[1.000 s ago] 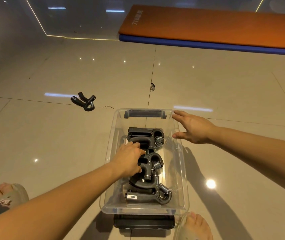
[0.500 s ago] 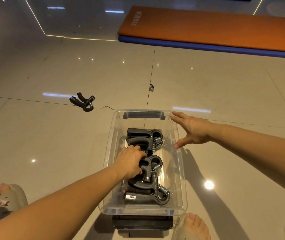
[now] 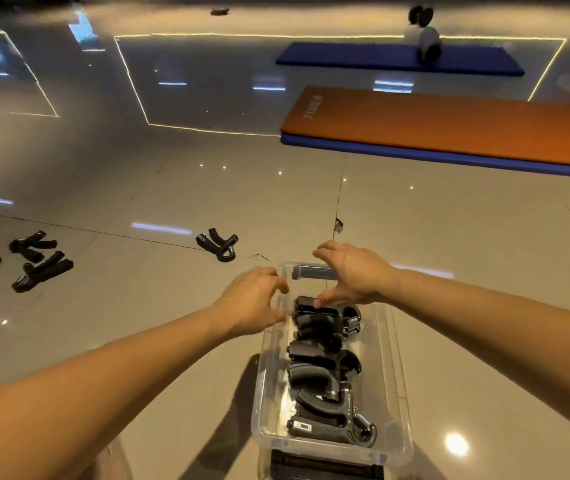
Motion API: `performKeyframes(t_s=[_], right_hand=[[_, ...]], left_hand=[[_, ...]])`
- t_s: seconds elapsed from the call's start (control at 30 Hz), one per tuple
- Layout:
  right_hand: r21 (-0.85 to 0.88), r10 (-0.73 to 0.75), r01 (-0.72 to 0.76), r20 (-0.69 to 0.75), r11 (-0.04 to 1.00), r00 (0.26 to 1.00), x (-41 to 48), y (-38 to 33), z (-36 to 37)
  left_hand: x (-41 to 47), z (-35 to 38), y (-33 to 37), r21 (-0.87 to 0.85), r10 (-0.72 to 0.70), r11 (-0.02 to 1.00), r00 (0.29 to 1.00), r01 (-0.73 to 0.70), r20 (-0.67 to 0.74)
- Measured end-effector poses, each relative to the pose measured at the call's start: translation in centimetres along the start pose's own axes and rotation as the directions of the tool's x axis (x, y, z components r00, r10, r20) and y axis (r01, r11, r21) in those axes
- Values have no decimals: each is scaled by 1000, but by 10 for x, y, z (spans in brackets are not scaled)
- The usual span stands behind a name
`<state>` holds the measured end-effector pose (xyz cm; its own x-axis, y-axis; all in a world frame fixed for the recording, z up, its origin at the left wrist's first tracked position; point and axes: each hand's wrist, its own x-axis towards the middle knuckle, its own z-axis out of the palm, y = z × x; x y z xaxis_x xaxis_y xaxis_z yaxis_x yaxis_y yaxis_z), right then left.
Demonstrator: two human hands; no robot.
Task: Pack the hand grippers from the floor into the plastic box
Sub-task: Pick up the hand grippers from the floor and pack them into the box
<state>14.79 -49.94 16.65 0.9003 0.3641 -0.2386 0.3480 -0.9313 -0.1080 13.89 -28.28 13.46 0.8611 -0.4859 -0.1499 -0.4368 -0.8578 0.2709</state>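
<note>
A clear plastic box [image 3: 395, 375] stands on the tiled floor in front of me, with several black hand grippers [image 3: 325, 379] lying inside in a row. My left hand [image 3: 252, 301] hovers over the box's far left rim, fingers loosely curled and holding nothing. My right hand [image 3: 354, 275] hangs over the far end with fingers spread, its thumb close above the farthest gripper. One more hand gripper [image 3: 219, 244] lies on the floor beyond the box to the left. Several others [image 3: 39, 261] lie scattered at the far left.
An orange mat on a blue one [image 3: 449, 128] lies at the back right, with a second blue mat [image 3: 397, 58] and a grey roller [image 3: 429, 43] behind. A black lid [image 3: 325, 467] sits under the box's near end.
My left hand let go of the gripper inside the box and rose to the far left rim. My right hand swung from the right rim to over the far end. The view tilted up.
</note>
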Motion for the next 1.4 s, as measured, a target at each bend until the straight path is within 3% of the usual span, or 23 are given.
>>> performKeyframes(t_s=[0.13,0.27,0.37,0.47,0.6,0.83,1.1,1.2,1.4], right_hand=[[62,-76,82,-92,995,993,20,-48,-46],[181,-109,141,-180,973,978,58,-102,-99],[232,-123,181,-245,956,962,89,-142,-132],[234,-112,179,-274,956,955,120,-178,-149],[327,-58,143,-258,934,965,173,-218,-146],[409,66,-39,-54,912,996,301,-258,-72],[331,203,-212,63,920,977,420,-243,58],[303,271,-298,126,905,954,450,-228,97],[216,484,-494,101,842,869,485,-187,144]], left_hand=[[-25,-71,-44,37,-117,992,993,118,-22],[-53,-142,-87,-143,-248,961,965,235,-80],[-73,-197,-118,-162,-304,946,943,281,-134],[-93,-242,-155,-152,-348,934,922,325,-169],[-104,-266,-220,-148,-392,915,913,375,-113],[-121,-197,-385,-222,-509,842,860,491,-28],[-89,-72,-542,-284,-670,714,742,640,-13],[-64,-37,-587,-236,-671,716,741,657,26],[-29,27,-647,-131,-720,690,694,712,-19]])
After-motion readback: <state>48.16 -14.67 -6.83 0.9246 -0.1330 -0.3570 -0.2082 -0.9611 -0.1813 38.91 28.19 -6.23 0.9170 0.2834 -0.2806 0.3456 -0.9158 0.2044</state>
